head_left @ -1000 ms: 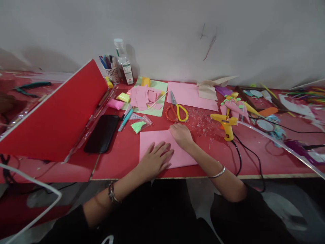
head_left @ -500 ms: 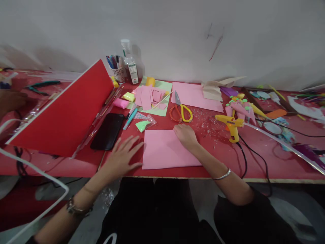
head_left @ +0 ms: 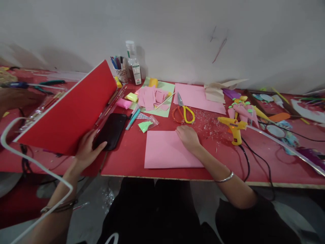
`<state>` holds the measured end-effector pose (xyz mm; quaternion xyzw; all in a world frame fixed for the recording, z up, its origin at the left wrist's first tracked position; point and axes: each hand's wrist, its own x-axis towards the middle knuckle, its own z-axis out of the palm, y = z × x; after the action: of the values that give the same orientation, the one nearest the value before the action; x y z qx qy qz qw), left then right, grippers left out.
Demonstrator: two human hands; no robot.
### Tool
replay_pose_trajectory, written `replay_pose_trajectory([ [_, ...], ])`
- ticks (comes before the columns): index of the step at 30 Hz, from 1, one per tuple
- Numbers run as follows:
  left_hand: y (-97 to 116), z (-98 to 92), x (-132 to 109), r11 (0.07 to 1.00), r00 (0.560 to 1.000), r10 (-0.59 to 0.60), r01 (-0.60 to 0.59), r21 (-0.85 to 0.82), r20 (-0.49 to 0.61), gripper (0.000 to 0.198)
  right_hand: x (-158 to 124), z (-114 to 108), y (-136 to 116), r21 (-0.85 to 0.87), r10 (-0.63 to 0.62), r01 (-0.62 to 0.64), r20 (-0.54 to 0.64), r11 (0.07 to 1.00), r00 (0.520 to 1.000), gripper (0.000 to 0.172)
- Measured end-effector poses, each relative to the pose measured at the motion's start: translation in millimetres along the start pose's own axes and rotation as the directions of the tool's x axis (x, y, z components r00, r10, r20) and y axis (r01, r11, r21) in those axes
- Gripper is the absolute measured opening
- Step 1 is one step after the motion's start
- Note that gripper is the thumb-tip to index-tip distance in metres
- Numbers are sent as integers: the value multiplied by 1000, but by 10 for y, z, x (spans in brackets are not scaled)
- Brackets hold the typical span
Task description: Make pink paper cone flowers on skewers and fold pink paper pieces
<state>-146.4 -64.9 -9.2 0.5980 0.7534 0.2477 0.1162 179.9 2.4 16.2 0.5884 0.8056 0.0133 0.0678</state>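
My right hand point(head_left: 187, 137) rests palm down on the upper right part of a folded pink sheet point(head_left: 165, 154) that lies near the red table's front edge point(head_left: 177, 177). My left hand point(head_left: 86, 150) is out to the left at the lower corner of a tilted red board point(head_left: 68, 112). Its thumb points toward a black phone point(head_left: 111, 130), and its fingers are tucked behind the board's edge, so the grip is hidden.
Yellow-handled scissors point(head_left: 183, 113) lie behind the sheet, with a yellow glue gun point(head_left: 233, 127) and its black cord to the right. Pink paper scraps point(head_left: 151, 96), a pen cup point(head_left: 122, 73), a bottle point(head_left: 134, 66) and a larger pink sheet point(head_left: 198, 96) sit further back. A white tube point(head_left: 35, 162) curves at left.
My left hand has lifted off the pink sheet and swung left to the red board's lower corner beside the phone. My right hand has stayed on the sheet.
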Motion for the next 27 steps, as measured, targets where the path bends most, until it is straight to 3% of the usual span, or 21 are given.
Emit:
replay_pose_trajectory([
  [6, 37, -28, 14, 999, 999, -18, 16, 51, 46, 48, -8, 0, 0, 10, 2, -2, -3, 1000, 1000, 30],
  [14, 0, -10, 31, 999, 1000, -5, 4, 50, 28, 46, -3, -10, 5, 22, 5, -5, -6, 1000, 1000, 29],
  [20, 25, -6, 55, 998, 998, -54, 52, 46, 33, 63, 4, -2, 4, 21, 10, -10, -5, 1000, 1000, 28],
  [27, 34, -13, 49, 998, 998, -47, 46, 54, 30, 60, 0, 18, 9, 15, 12, -12, -9, 1000, 1000, 29],
])
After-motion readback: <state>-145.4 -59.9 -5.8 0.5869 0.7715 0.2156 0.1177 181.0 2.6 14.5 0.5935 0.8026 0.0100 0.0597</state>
